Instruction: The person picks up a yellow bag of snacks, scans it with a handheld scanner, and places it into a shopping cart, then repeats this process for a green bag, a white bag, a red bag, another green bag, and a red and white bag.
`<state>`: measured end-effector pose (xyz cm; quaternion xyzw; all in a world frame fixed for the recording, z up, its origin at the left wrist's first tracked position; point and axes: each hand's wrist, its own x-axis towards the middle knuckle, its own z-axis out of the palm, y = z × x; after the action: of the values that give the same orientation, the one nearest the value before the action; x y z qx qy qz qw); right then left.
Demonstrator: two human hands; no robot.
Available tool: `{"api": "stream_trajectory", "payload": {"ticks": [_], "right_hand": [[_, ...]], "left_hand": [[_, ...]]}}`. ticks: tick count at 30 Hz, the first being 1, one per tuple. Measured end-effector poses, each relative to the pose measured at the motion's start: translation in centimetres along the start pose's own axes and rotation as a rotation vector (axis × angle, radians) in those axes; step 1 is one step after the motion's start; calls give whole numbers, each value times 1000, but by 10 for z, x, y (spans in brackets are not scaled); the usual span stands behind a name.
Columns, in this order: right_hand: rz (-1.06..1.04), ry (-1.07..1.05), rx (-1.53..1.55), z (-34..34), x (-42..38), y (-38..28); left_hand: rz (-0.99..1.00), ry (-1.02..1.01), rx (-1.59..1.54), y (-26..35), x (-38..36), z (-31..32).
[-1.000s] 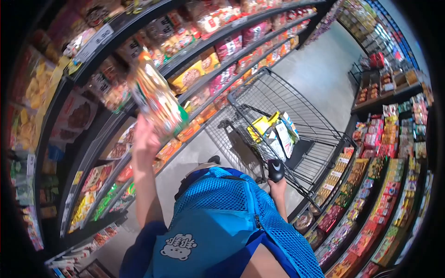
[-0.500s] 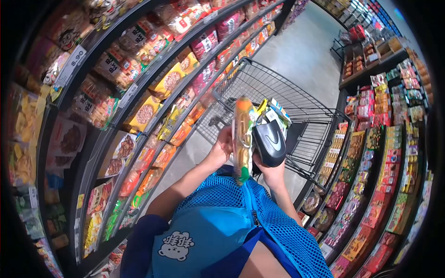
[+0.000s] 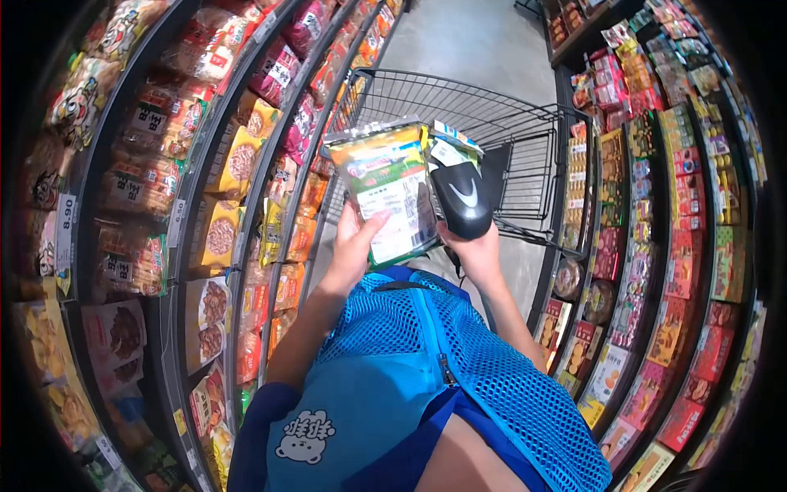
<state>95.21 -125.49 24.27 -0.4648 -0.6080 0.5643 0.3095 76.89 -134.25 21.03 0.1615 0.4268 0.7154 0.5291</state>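
Note:
A snack bag (image 3: 385, 193) with a white printed label and barcode faces me, gripped at its lower left edge by my left hand (image 3: 354, 246), the thumb lying on the label. My right hand (image 3: 474, 252) is wrapped round a black scanner-like device (image 3: 461, 197) with a pale curved mark, just right of the bag. Behind the device, a second package (image 3: 449, 146), white, blue and green, shows its upper part; what supports it is hidden.
A black wire shopping cart (image 3: 459, 98) stands directly in front of me. Shelves of packaged snacks (image 3: 221, 238) run along the left, with price tags on their edges. More shelves with boxes and packets (image 3: 680, 271) line the right. Grey floor (image 3: 467, 41) shows beyond the cart.
The bag has turned from edge-on to show its labelled back, and my left hand has moved left with it. The view has shifted, so the cart appears higher and further left.

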Motion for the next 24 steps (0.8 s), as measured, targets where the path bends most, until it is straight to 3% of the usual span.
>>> {"api": "stream_trajectory", "payload": {"ticks": [6,9,16,21,24], "right_hand": [[4,-34,98,1,3,-2],[-11,31,228,-12,13,14],[129,261,-140,-92,14,121],[429,224,-289,-106,-9,166],[547,181,-102,-76,-15,174]], "left_hand": [[-140,27,-74,2,24,-8],[-35,69,-79,2,43,-18],[144,84,81,5,101,-41],[179,56,125,9,125,-40],[155,23,157,7,136,-38]]}}
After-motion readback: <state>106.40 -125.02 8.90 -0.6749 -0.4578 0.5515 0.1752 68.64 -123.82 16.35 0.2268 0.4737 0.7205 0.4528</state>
